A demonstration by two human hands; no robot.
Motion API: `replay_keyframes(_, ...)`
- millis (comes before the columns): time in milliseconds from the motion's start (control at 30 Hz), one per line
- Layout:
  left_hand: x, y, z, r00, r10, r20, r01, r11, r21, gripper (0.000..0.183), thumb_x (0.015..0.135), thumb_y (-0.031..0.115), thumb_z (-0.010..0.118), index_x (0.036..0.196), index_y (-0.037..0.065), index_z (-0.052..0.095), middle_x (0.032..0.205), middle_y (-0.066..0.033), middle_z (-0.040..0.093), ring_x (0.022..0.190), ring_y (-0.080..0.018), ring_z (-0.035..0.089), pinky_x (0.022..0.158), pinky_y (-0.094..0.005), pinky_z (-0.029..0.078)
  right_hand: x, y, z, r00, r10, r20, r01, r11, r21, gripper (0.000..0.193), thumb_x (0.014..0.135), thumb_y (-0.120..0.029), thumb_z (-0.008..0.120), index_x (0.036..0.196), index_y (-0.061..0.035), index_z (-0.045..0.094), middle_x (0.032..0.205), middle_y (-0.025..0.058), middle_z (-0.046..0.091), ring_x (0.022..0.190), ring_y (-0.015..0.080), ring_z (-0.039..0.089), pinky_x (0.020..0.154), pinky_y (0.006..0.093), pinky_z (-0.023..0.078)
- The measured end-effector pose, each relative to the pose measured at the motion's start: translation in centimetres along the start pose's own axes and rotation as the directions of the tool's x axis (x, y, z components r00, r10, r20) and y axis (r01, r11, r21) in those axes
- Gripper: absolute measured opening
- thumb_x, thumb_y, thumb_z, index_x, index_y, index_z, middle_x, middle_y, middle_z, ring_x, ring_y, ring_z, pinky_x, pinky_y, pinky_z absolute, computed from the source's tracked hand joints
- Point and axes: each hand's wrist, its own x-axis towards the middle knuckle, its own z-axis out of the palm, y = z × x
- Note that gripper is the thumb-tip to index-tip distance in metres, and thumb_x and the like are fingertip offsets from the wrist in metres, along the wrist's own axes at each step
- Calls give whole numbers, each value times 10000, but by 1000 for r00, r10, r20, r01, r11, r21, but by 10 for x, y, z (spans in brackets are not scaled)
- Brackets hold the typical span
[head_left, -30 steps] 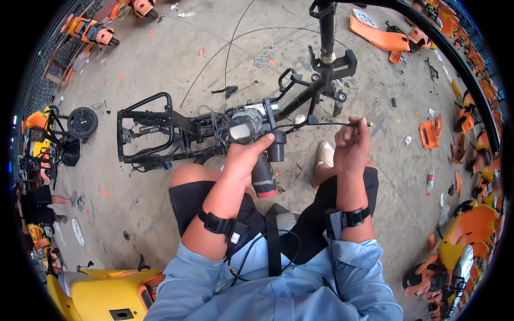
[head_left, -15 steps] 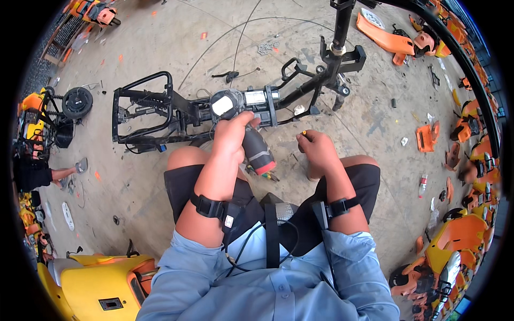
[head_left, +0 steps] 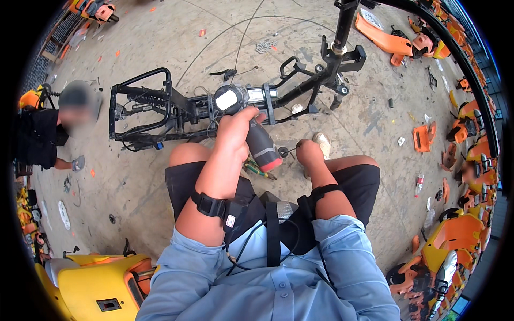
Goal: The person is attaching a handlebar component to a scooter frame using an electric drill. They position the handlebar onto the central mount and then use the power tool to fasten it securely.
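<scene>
My left hand (head_left: 236,128) grips a cordless power tool (head_left: 262,143) with a black-and-red body, its head pressed against a stripped black scooter frame (head_left: 176,109) lying on the concrete in front of my knees. Just right of the tool, my right hand (head_left: 307,152) is closed and pinches a thin dark cable end (head_left: 285,152). The frame's steering column (head_left: 342,32) rises at the upper right. A round grey part (head_left: 229,99) sits on the frame just above my left hand.
Another person in black (head_left: 40,134) crouches at the left. Orange body panels (head_left: 383,35) and scooter parts lie along the right side, with an orange bracket (head_left: 423,138) on the floor. A yellow scooter body (head_left: 99,286) sits at the lower left. A plastic bottle (head_left: 419,184) lies at the right.
The view has shifted, so the frame sits further left. My right hand came down from chest height to the floor beside the tool. My left hand has kept hold of the tool.
</scene>
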Motion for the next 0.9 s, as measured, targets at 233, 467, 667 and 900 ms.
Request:
replay_keyframes(233, -7, 2, 5, 1000, -22, -18, 23, 1000, 16, 210, 878, 48, 696, 1058, -51, 650, 1001, -138, 680, 881, -254, 697, 650, -401, 564, -5, -19, -22, 995, -84, -60, 95, 975, 200, 368, 876, -291, 645, 1162, -70, 712, 1103, 203, 725, 1061, 382, 681, 920, 441, 537)
replay_keyframes(467, -26, 6, 16, 983, 61, 173, -68, 997, 36, 295, 906, 109, 696, 1158, -36, 647, 1050, -130, 709, 872, -213, 694, 701, -332, 555, -39, -35, -86, 968, -131, -214, 245, 679, 692, 333, 953, -261, 650, 1176, -15, 670, 1021, 133, 743, 924, 251, 702, 801, 350, 530)
replay_keyframes(667, -38, 12, 12, 828, 129, 545, -180, 983, 41, 451, 878, 129, 708, 1290, -12, 590, 1115, -150, 704, 880, -231, 712, 727, -314, 551, -94, -56, -148, 957, -202, -208, 257, 253, 933, 289, 993, -222, 632, 1186, -8, 649, 1032, 69, 718, 887, 143, 654, 756, 288, 494)
replay_keyframes(900, -56, 6, 22, 676, 26, 737, -155, 982, 108, 647, 849, 200, 729, 1408, -13, 481, 1208, -178, 643, 932, -229, 696, 772, -324, 563, -110, -48, -135, 919, -342, -193, 204, -3, 979, 349, 1023, -261, 600, 1256, -2, 613, 1059, 92, 693, 942, 179, 655, 783, 307, 504)
